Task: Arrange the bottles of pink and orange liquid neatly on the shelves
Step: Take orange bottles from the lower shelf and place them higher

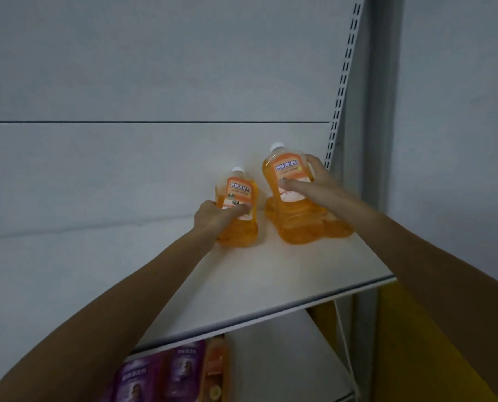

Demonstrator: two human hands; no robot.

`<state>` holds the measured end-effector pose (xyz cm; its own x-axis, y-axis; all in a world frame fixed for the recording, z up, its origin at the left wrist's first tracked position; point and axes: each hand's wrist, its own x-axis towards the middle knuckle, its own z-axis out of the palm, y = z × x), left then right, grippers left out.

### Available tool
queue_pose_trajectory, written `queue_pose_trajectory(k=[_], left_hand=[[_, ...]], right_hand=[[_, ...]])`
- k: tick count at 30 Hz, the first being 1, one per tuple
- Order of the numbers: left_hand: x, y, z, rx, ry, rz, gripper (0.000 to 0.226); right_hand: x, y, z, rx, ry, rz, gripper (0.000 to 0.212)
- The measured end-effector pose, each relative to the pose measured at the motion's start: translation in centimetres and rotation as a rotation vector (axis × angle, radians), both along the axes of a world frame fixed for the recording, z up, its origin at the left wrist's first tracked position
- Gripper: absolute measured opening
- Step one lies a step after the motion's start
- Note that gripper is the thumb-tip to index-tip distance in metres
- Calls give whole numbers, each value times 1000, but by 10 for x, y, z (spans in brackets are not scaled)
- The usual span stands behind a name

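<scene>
On the lower white shelf, purple-pink labelled bottles stand beside one slim orange bottle. Further up, on the white upper shelf, the left grip clasps the left clear plastic bottle of orange liquid. The right grip clasps the right clear plastic bottle of orange liquid. Both bottles sit near the grey back panel, slightly apart. Hazard: the right bottle appears to lean, so releasing it off-balance may topple it onto its neighbour.
</scene>
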<state>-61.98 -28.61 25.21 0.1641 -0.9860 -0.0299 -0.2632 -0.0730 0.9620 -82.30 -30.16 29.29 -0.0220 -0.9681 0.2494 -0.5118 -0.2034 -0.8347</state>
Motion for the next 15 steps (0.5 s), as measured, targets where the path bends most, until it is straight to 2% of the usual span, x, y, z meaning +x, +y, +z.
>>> queue_pose_trajectory(k=[6, 10, 15], left_hand=[[-3, 4, 2, 93, -84, 107, 67], [-5, 9, 2, 190, -80, 93, 64], [-33, 16, -9, 52, 22, 92, 51]], right_hand=[[14, -22, 0, 105, 23, 113, 65], [26, -29, -1, 159, -63, 206, 66], [42, -29, 3, 143, -80, 267, 71]])
